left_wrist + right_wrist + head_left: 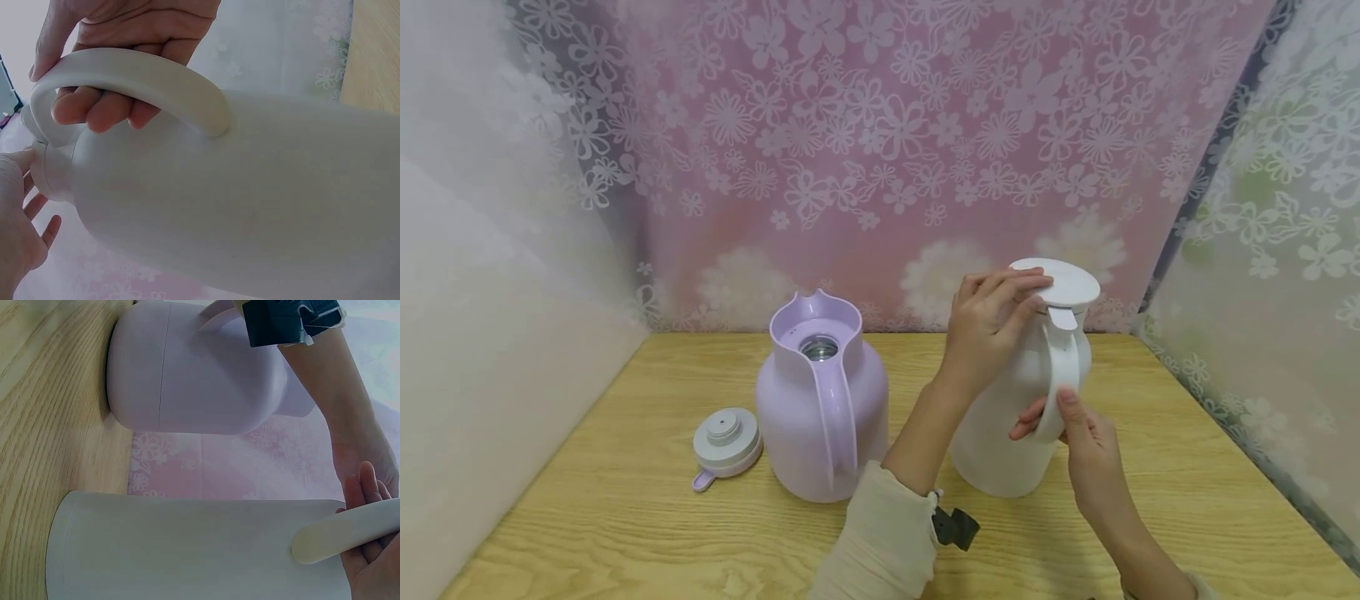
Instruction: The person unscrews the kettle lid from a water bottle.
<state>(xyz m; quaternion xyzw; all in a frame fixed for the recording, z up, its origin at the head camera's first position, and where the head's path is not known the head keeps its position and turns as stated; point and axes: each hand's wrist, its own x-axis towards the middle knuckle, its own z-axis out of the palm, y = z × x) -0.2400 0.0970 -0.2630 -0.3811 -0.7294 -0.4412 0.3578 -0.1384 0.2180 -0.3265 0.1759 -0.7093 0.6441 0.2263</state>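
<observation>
On the right of the head view stands a white vacuum jug point(1000, 433) with its lid point(1063, 283) on top. My right hand point(1093, 450) grips the jug's handle point(1063, 367), fingers passed through it and thumb along the outside. At the lid's left edge, my left hand point(988, 325) holds it between thumb and fingers. The left wrist view shows this hand point(19, 219) at the jug's collar, with some fingers spread. To the left stands a lilac vacuum jug point(872, 400), its mouth uncovered and its handle facing me.
A round grey-and-lilac stopper point(726, 446) with a small tab lies on the wooden table point(625, 517), left of the lilac jug. Flowered curtains point(887, 167) hang behind the table and at its sides. A dark strap device point(955, 529) sits at my left wrist.
</observation>
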